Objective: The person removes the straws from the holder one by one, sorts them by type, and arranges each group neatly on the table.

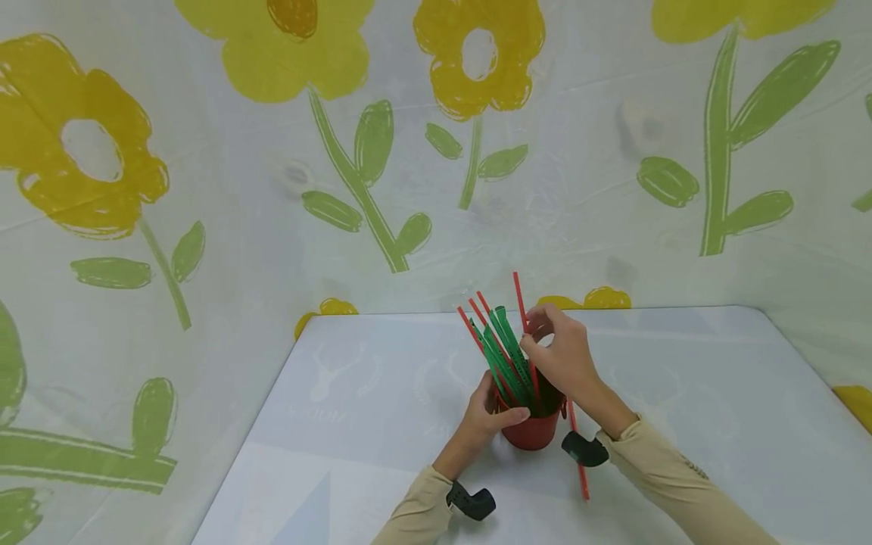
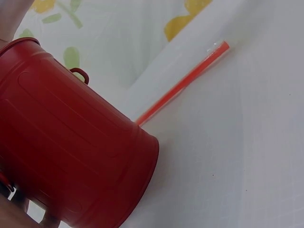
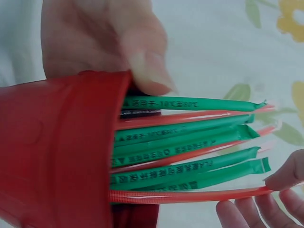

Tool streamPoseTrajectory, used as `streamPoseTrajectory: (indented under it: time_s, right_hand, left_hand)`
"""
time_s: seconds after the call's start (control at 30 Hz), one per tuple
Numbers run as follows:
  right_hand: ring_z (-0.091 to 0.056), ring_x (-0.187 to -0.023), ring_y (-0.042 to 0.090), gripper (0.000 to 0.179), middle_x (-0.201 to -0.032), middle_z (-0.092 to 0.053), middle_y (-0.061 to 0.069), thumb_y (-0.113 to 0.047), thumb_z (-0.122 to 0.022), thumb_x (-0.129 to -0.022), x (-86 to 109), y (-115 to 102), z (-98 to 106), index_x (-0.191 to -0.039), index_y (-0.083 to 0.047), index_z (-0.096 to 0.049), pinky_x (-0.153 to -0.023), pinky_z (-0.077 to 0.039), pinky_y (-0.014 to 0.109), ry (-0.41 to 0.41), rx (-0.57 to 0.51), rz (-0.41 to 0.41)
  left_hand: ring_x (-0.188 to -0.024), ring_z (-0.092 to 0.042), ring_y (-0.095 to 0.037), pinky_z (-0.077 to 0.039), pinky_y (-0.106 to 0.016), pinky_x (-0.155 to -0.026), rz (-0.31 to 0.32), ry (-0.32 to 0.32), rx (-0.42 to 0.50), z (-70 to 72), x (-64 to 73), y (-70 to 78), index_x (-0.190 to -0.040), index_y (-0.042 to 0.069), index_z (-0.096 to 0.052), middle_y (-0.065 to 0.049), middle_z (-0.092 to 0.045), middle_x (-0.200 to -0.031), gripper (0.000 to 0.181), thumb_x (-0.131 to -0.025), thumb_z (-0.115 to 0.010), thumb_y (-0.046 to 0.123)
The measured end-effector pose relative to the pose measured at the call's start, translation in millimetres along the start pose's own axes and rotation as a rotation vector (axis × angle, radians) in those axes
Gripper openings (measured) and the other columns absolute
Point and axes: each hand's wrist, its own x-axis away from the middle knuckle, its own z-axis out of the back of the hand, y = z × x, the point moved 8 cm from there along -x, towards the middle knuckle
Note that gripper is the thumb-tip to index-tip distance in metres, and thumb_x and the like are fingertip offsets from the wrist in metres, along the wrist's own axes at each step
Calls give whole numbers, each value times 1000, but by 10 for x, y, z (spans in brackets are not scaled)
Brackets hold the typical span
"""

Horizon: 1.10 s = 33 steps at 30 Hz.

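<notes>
item: red drinking straw (image 1: 521, 301), slender, apparently plastic. location: above the bucket's mouth, lower end among the other straws inside. axis: long and nearly upright, top leaning slightly to the person's left. handling, as judged: very light, springy rather than rigid, slick-surfaced, easily kinked or flattened; best taken by a gentle fingertip pinch well above the rim.

right hand (image 1: 562, 352): thumb and fingertips pinching this straw above the rim.

red bucket (image 1: 531, 437): upright on the bench, small side handles; probably light and stiff-walled, best steadied round its side.

left hand (image 1: 482, 416): gripping the bucket, thumb at the rim.

green-wrapped straws (image 1: 506, 333), printed, and further red straws (image 1: 466, 319): bundled in the bucket, tops leaning left.

loose red straw (image 1: 582, 481): flat on the bench (image 1: 327, 462), just right of the bucket, near end toward the person.

backdrop: flower-printed sheet (image 1: 579, 182).
</notes>
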Motion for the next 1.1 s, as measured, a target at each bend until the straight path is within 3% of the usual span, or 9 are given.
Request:
streamPoseTrajectory:
  time_s: [0.43,0.53,0.73,1.1]
  right_hand:
    - [-60,-67,17,20,-76,-64,6,4,-65,-78,-58,-101,192,-97,-1,-58,-52,-50,21,66,-82,44]
    - [-60,-69,17,20,-79,-64,7,3,-66,-80,-65,-97,245,-97,-2,-58,-53,-49,18,82,-87,28]
    - [-58,-71,12,19,-82,-64,7,0,-65,-81,-88,-98,372,-99,-2,-57,-55,-48,16,111,-99,2]
    - [-59,-73,3,22,-87,-66,8,-4,-65,-84,-129,-146,544,-104,-2,-57,-58,-50,14,145,-90,-14]
  left_hand:
    - [-126,-44,-19,-39,-36,-102,-29,-17,15,-18,22,80,-143,21,-29,-2,-49,-136,67,-86,-64,16]
    - [-126,-44,-18,-39,-36,-102,-27,-20,26,-8,-2,-1,-143,25,-30,1,-49,-136,66,-86,-64,17]
    - [-126,-44,-18,-40,-36,-101,-30,-29,34,-26,-10,18,-143,26,-30,1,-48,-137,66,-87,-64,16]
    - [-125,-44,-20,-39,-37,-102,-41,-31,14,-83,78,327,-142,16,-31,-8,-49,-136,64,-87,-64,17]
